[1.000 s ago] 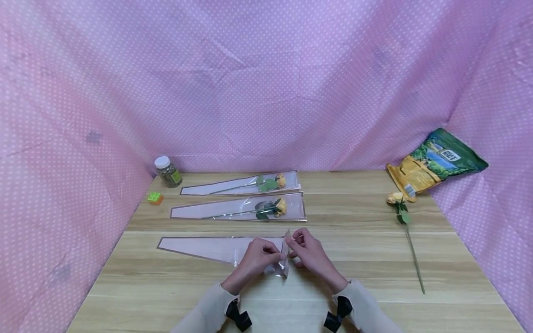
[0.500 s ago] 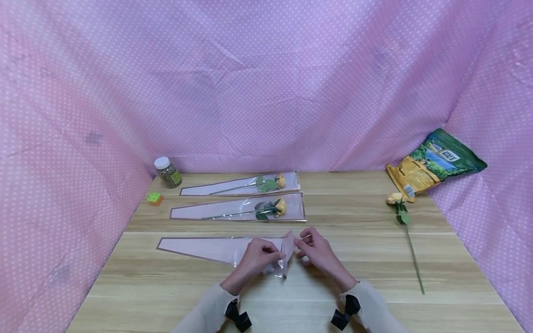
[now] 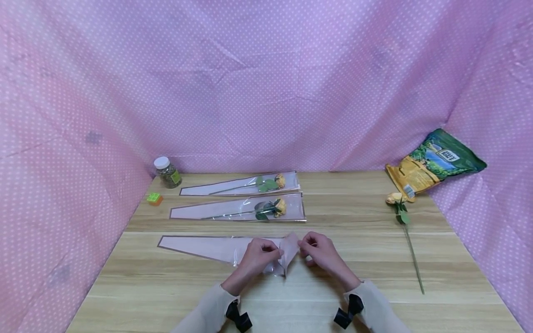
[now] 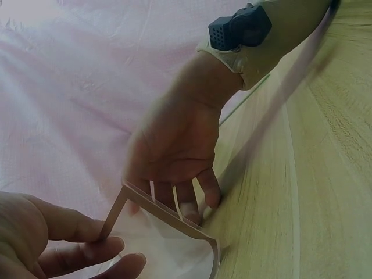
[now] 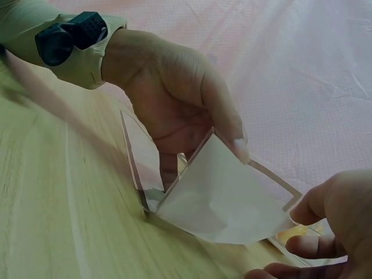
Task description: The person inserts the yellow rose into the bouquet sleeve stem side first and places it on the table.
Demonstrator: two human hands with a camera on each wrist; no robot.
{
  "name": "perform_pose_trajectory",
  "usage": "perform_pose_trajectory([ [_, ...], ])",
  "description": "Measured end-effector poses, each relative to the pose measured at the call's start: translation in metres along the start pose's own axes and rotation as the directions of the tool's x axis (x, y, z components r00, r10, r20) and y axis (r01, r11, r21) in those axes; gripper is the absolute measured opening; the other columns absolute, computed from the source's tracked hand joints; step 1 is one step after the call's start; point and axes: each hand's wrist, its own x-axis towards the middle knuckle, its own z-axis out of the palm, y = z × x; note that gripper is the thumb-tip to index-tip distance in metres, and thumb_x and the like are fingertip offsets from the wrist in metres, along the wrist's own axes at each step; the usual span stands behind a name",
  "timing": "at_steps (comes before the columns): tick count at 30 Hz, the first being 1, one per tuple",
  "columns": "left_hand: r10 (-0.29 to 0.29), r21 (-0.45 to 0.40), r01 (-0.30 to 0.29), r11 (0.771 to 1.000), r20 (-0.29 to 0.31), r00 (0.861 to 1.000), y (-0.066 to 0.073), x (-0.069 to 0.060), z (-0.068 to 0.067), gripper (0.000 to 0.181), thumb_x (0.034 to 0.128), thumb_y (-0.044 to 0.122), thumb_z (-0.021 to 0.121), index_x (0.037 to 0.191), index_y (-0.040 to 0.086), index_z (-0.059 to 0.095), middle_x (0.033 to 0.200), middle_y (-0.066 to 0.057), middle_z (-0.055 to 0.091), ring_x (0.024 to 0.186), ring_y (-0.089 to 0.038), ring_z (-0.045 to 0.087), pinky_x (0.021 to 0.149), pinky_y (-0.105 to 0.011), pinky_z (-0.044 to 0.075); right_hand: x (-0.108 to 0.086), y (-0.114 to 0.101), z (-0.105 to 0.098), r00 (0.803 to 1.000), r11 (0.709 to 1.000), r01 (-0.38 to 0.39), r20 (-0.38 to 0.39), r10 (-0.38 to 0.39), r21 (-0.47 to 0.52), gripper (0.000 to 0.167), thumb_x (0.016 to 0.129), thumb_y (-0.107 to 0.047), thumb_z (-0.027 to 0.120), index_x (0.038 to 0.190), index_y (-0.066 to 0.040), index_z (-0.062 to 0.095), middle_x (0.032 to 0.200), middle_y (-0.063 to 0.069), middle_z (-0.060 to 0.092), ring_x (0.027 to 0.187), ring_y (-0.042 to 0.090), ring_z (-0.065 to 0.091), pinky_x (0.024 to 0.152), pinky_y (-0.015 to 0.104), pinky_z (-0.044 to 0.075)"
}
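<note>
A tapered clear flower sleeve [image 3: 208,245] with a dark border lies nearest me, its wide end lifted off the table. My left hand [image 3: 256,255] pinches the lifted edge between thumb and fingers. Just to the right, my right hand [image 3: 321,250] pinches another corner of that mouth. In the right wrist view the sleeve's mouth [image 5: 215,192] gapes between both hands, with one layer bent outward. Brown edging [image 4: 168,215] of the opening crosses between the hands in the left wrist view. Nothing is visible inside this sleeve.
Two sleeves, a nearer one [image 3: 187,212] and a farther one [image 3: 195,190], each hold a yellow rose. A loose rose [image 3: 410,245] lies at right, by a green-and-yellow bag [image 3: 437,159]. A white-capped jar [image 3: 168,173] and green-orange block [image 3: 155,199] sit at left.
My right hand has moved right and slightly toward me, drawing the sleeve's upper layer with it, so the wide end has spread. My left hand has stayed nearly in place.
</note>
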Motion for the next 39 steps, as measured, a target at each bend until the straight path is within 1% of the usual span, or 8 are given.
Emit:
perform_pose_trajectory([
  [5, -0.028, 0.002, 0.028, 1.000, 0.005, 1.000, 0.002, -0.001, 0.000, 0.016, 0.0871, 0.015, 0.069, 0.087, 0.001, 0.076, 0.080, -0.003, 0.069, 0.077, -0.014, 0.055, 0.069, -0.026, 0.045, 0.002, 0.003, -0.003, 1.000, 1.000, 0.017, -0.003, -0.017, -0.004, 0.019, 0.098, -0.018, 0.061, 0.091, 0.000, 0.061, 0.087, 0.010, 0.066, 0.078, 0.015, 0.064, 0.059, 0.031, 0.058],
  [11, -0.026, -0.004, 0.026, 1.000, 0.009, 1.000, 0.003, -0.001, 0.000, 0.016, 0.0848, 0.014, 0.068, 0.085, 0.000, 0.076, 0.078, -0.001, 0.068, 0.076, -0.013, 0.056, 0.069, -0.026, 0.045, 0.004, 0.004, -0.006, 1.000, 1.000, 0.025, -0.007, -0.025, -0.013, 0.017, 0.097, -0.016, 0.061, 0.090, 0.000, 0.062, 0.085, 0.010, 0.066, 0.077, 0.015, 0.064, 0.059, 0.030, 0.058],
  [14, -0.039, -0.006, 0.039, 0.999, 0.015, 0.999, 0.004, -0.001, 0.000, 0.017, 0.0868, 0.016, 0.067, 0.085, 0.001, 0.075, 0.079, -0.001, 0.067, 0.077, -0.014, 0.055, 0.070, -0.027, 0.044, 0.004, 0.004, -0.007, 1.000, 0.999, 0.024, -0.014, -0.025, -0.025, 0.016, 0.097, -0.015, 0.061, 0.090, 0.000, 0.063, 0.084, 0.009, 0.066, 0.076, 0.014, 0.063, 0.059, 0.029, 0.058],
  [18, -0.049, 0.002, 0.049, 0.999, 0.015, 0.999, 0.003, 0.000, 0.000, 0.019, 0.0890, 0.017, 0.067, 0.083, 0.001, 0.074, 0.077, 0.000, 0.065, 0.076, -0.014, 0.053, 0.067, -0.026, 0.042, 0.005, 0.006, -0.007, 0.999, 0.999, 0.035, -0.021, -0.036, -0.038, 0.015, 0.096, -0.013, 0.062, 0.089, 0.000, 0.065, 0.082, 0.009, 0.067, 0.075, 0.014, 0.062, 0.058, 0.028, 0.057],
  [24, -0.021, 0.015, 0.021, 1.000, 0.016, 1.000, 0.003, 0.000, 0.002, 0.021, 0.0892, 0.016, 0.067, 0.080, -0.001, 0.073, 0.074, 0.002, 0.063, 0.073, -0.013, 0.052, 0.062, -0.024, 0.042, 0.005, 0.006, -0.008, 0.998, 0.997, 0.068, 0.009, -0.068, -0.024, 0.017, 0.096, -0.015, 0.062, 0.091, 0.001, 0.065, 0.082, 0.009, 0.067, 0.076, 0.015, 0.063, 0.058, 0.028, 0.058],
  [31, 0.003, 0.022, -0.003, 1.000, 0.017, 1.000, 0.003, 0.003, 0.006, 0.019, 0.0899, 0.015, 0.067, 0.079, 0.000, 0.073, 0.074, -0.002, 0.068, 0.072, -0.013, 0.054, 0.065, -0.024, 0.043, -0.001, 0.000, -0.012, 0.995, 0.996, 0.081, 0.058, -0.080, -0.026, 0.023, 0.098, -0.022, 0.061, 0.100, 0.000, 0.064, 0.090, 0.014, 0.067, 0.078, 0.017, 0.063, 0.060, 0.031, 0.058],
  [35, -0.003, 0.039, 0.003, 0.999, 0.008, 1.000, 0.004, 0.003, 0.009, 0.018, 0.0898, 0.016, 0.068, 0.079, 0.003, 0.074, 0.074, -0.002, 0.066, 0.072, -0.013, 0.054, 0.066, -0.026, 0.044, -0.006, -0.006, -0.016, 0.995, 0.996, 0.077, 0.072, -0.075, -0.032, 0.026, 0.099, -0.025, 0.061, 0.104, 0.000, 0.065, 0.095, 0.016, 0.067, 0.080, 0.019, 0.063, 0.062, 0.033, 0.059],
  [39, -0.007, 0.036, 0.007, 0.999, 0.006, 1.000, 0.005, 0.003, 0.012, 0.017, 0.0893, 0.016, 0.068, 0.079, 0.004, 0.074, 0.075, -0.002, 0.066, 0.072, -0.014, 0.054, 0.065, -0.026, 0.045, -0.010, -0.008, -0.024, 0.994, 0.995, 0.088, 0.067, -0.085, -0.037, 0.027, 0.100, -0.024, 0.060, 0.108, 0.001, 0.065, 0.098, 0.018, 0.066, 0.082, 0.020, 0.062, 0.064, 0.034, 0.059],
])
